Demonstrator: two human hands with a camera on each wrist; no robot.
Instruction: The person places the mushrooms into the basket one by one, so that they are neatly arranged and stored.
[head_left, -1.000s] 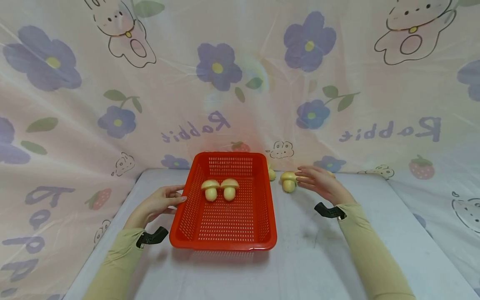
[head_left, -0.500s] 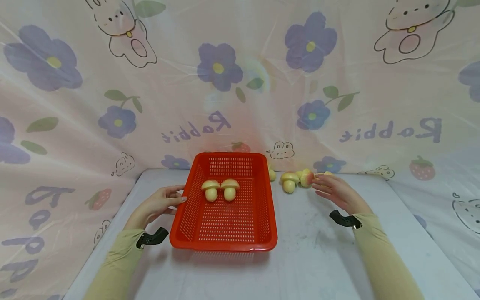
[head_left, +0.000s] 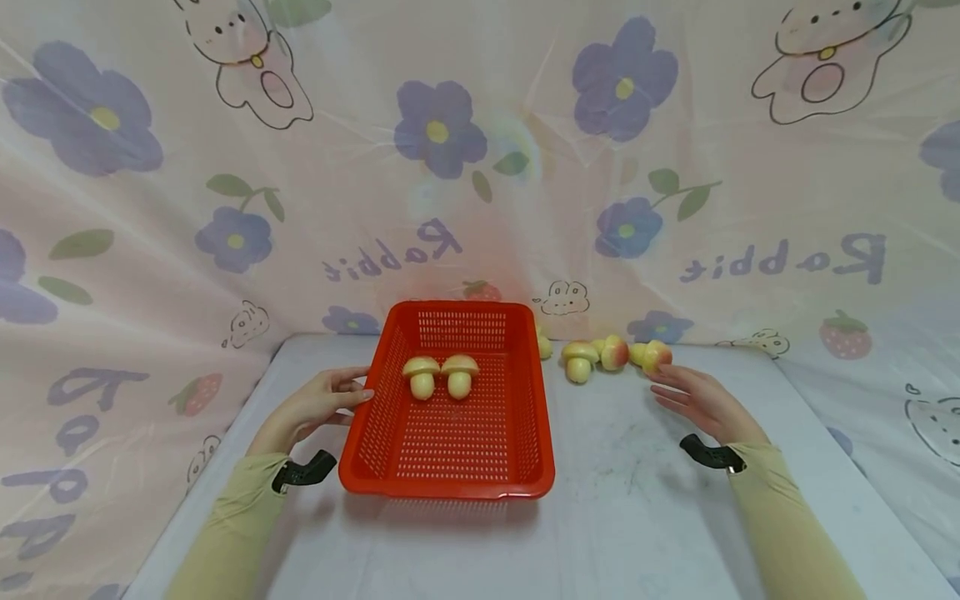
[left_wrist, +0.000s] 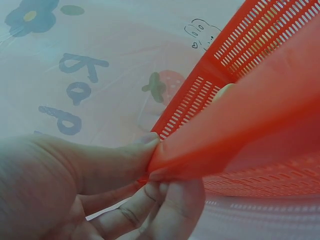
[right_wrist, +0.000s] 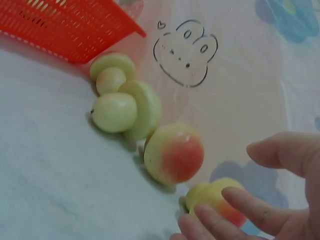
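Red basket (head_left: pixel 450 490) rim sits pinched in the left hand (head_left: pixel 311 408); the yellow-red piece (head_left: pixel 654 355) lies on the counter (head_left: pixel 600 500) just ahead and left of the nearer right hand (head_left: pixel 705 404), its fingers loosely spread, empty, narrow end seemingly pointing left, contact unclear

The right hand (head_left: pixel 705 406) has moved rightward, uncovering the rightmost red-tinged mushroom (head_left: pixel 651 356)

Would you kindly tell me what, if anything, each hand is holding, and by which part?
The left hand pinches the red basket by the rim on its left side; the right hand holds nothing.
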